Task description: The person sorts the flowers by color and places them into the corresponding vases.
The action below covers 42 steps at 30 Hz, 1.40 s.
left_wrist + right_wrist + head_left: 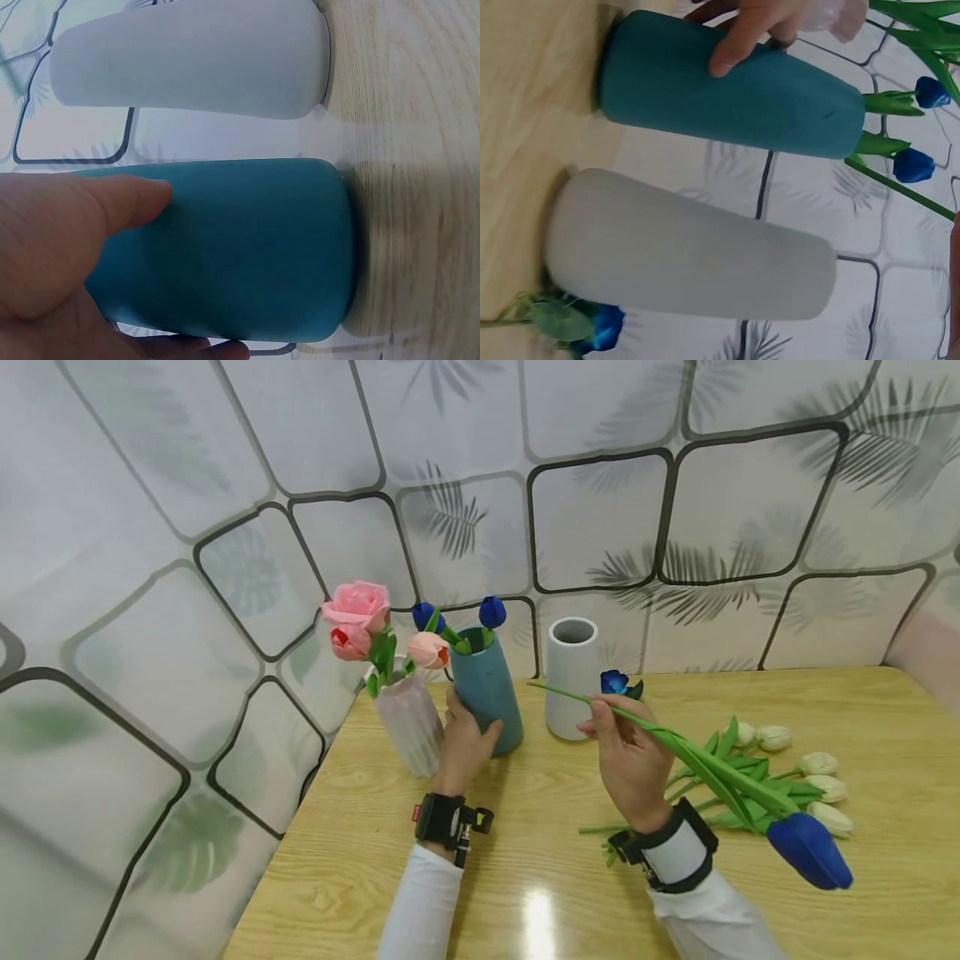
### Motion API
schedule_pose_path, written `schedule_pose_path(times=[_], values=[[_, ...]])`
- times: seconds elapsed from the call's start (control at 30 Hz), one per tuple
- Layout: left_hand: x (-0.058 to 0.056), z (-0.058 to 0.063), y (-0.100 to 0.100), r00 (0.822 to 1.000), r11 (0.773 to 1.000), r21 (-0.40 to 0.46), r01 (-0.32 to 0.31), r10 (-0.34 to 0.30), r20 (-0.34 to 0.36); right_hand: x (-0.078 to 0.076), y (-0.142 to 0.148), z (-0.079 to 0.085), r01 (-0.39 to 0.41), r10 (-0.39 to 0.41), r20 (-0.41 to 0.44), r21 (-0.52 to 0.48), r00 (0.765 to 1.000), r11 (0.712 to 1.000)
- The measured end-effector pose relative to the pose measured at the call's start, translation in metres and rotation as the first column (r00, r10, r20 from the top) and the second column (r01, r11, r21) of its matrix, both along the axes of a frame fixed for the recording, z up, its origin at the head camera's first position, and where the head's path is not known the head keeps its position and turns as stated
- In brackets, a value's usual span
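By the left hand (467,747), a blue vase (491,697) is gripped on the wood-grain table (555,852); by the right hand (633,768), a blue tulip (701,757) is pinched above the tabletop. The table is backed by a leaf-patterned backdrop (600,518). The left wristband's (438,820) red tag (417,812) is too small to read.

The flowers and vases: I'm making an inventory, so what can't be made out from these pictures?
Lower stems of the vased blue tulips: head view, hidden by the teal vase.
Floor of the white vase: head view, too shaded.
Stem parts of white tulips: head view, behind right hand and wristband.
Stem end of loose blue flower: right wrist view, cut off by left edge.
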<state>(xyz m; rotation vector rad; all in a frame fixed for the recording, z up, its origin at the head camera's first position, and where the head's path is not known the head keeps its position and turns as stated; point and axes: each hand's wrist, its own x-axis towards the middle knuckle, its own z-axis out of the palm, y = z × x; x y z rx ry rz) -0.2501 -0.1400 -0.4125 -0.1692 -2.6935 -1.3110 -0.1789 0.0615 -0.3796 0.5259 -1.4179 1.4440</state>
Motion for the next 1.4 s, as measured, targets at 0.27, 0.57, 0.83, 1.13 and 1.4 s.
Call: schedule_pose_path(times=[0.27,0.57,0.83,1.13,1.4], values=[[-0.002,-0.002,0.001,1.0,1.0,-0.006,0.005,-0.005,0.009,-0.019,-0.021,0.027,-0.005,0.004,0.019,0.055,1.0,0.998],[-0.007,-0.011,0.001,0.999,1.0,0.021,0.013,-0.012,-0.042,-0.033,-0.036,0.043,0.113,-0.185,0.226,0.296,0.956,0.948],[-0.008,-0.012,-0.003,0.999,1.0,0.012,0.017,-0.016,-0.052,-0.037,-0.043,0.053,0.116,-0.168,0.15,0.302,0.974,0.946],[-0.01,-0.012,-0.005,0.998,0.999,-0.034,0.003,-0.006,-0.067,-0.04,-0.05,0.064,0.064,-0.142,0.206,0.344,0.968,0.937],[-0.01,-0.011,-0.007,0.998,0.998,-0.065,0.008,-0.012,-0.066,-0.051,-0.06,0.067,-0.043,-0.152,0.369,0.471,0.917,0.881]])
